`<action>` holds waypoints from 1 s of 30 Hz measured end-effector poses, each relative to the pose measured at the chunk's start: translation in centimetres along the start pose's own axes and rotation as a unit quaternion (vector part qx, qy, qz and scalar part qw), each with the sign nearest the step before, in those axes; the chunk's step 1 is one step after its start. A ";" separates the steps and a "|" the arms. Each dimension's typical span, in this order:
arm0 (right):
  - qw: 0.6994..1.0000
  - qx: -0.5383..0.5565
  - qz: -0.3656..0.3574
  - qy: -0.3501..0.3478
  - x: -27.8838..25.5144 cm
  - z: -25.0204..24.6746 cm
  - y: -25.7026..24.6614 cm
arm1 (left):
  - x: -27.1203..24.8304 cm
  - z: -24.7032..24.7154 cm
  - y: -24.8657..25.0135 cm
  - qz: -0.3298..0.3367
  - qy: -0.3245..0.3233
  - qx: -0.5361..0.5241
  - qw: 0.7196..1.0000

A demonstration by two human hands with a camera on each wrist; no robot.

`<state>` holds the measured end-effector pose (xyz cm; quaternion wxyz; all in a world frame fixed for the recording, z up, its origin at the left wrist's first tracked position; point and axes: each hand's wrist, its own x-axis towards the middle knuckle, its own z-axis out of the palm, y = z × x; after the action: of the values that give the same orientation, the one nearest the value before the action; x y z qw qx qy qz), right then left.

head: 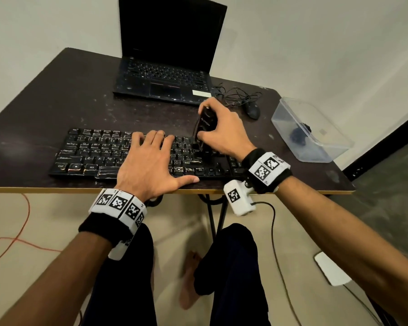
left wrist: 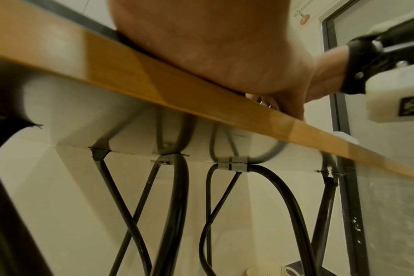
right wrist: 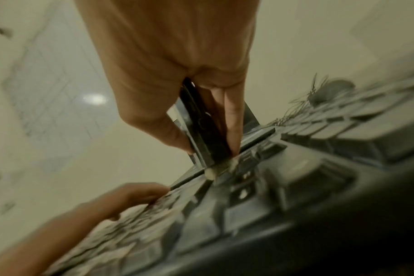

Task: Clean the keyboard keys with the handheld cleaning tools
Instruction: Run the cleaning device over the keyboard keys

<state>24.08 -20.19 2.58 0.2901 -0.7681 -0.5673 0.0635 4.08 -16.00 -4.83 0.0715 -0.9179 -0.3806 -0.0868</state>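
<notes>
A dark, scuffed tabletop (head: 57,95) with a yellow front edge stands against pale walls. Near its front lies the black keyboard (head: 85,154), its keys worn and streaked. The left hand (head: 149,161) rests flat on the keys, fingers straight. The right hand (head: 222,130) grips a black cleaning tool (head: 206,122), upright, tip down on the keyboard's right part.

Right hand (right wrist: 177,78): reaches down from the top of the view, thumb and fingers pinching a black cleaning tool (right wrist: 201,130).
Tool: held upright, its pale lower tip touching the keys directly below the fingertips.
Keyboard (right wrist: 284,196): dark, blurred, spreading below and to the right of the hand.
Left hand (right wrist: 111,203): lower left of the hand, fingers lying flat on the keys.
</notes>
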 end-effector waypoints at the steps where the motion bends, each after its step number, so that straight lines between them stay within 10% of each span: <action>1: 1.000 -0.008 0.004 0.005 0.2 0.0 0.0 | -0.1 0.0 0.1 0.003 0.000 0.000 1.000; 30: 0.986 -0.085 0.125 0.070 0.4 -1.5 1.8 | 0.0 0.0 0.0 -0.001 -0.001 -0.001 1.000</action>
<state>26.36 -20.78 3.00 0.2523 -0.8576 -0.4482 -0.0031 4.09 -16.05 -4.87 0.0706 -0.9178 -0.3811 -0.0861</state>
